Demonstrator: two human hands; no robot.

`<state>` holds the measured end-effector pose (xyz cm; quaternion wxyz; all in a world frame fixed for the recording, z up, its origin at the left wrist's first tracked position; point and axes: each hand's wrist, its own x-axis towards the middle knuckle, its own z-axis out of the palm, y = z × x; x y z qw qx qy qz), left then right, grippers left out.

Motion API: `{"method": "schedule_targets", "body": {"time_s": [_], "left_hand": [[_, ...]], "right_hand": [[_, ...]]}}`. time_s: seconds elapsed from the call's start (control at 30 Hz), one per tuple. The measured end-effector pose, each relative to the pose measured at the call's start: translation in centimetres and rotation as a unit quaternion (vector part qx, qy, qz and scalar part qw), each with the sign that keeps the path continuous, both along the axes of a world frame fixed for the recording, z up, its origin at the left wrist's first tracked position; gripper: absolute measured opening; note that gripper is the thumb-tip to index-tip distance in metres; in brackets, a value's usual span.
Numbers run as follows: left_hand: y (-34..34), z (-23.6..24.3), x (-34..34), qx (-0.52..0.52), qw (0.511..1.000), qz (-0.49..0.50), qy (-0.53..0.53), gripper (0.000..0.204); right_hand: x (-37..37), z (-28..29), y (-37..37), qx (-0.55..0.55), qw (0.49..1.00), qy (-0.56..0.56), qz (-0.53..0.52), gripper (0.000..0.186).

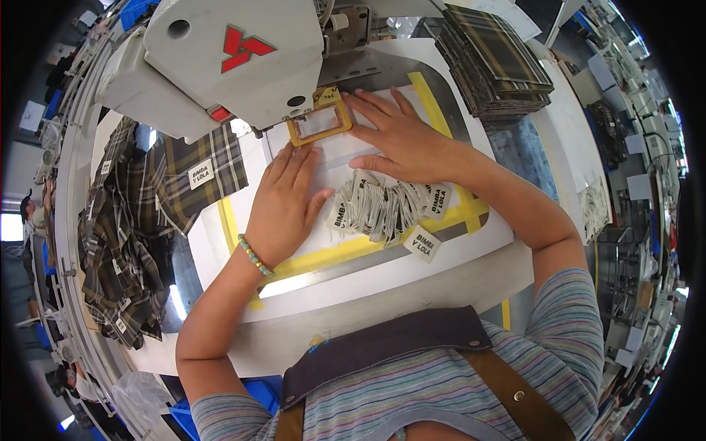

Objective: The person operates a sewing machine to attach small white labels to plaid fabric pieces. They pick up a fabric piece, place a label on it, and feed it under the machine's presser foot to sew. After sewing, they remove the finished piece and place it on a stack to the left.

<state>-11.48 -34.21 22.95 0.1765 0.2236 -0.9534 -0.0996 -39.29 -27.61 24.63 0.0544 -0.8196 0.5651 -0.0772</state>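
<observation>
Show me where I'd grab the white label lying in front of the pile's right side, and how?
Probably pinch the near corner of the white label with the right hand, coming from the person's side. It's a thin, flat-looking square, turned so that corner points toward the person, while the label pile crowds its far side.

Just below the cloth heap [121,253] lies a clear bag [140,393]; farther below and to the heap's right is a blue bin [265,393]. A blue box [134,11] shows above the heap, a cloth stack [496,62] well apart to its upper right, and a person [33,213] beyond it on the left.
</observation>
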Motion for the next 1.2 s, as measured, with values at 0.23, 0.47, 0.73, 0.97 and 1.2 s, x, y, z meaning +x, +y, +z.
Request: {"method": "schedule_targets", "body": {"time_s": [0.23,0.47,0.73,0.97,1.2], "left_hand": [[0.5,0.3,-0.4,-0.022,1.000,-0.001,0.004,0.058],[0.7,0.3,-0.5,-0.040,0.999,0.016,0.001,0.056],[0.7,0.5,-0.4,-0.045,0.999,0.013,-0.005,0.058],[0.4,0.4,-0.3,-0.040,0.999,0.024,-0.018,0.062],[0.2,0.6,-0.6,-0.012,0.999,0.021,-0.041,0.065]], "right_hand": [[-0.1,0.0,0.0,0.004,1.000,-0.022,-0.003,0.068],[-0.3,0.0,0.0,0.002,1.000,-0.031,0.002,0.067],[-1.2,-0.9,0.0,-0.015,0.998,-0.039,0.042,0.066],[-0.4,-0.3,0.4,0.005,0.999,-0.027,0.031,0.064],[0.1,-0.1,0.8,0.013,0.999,-0.039,0.020,0.065]]}}
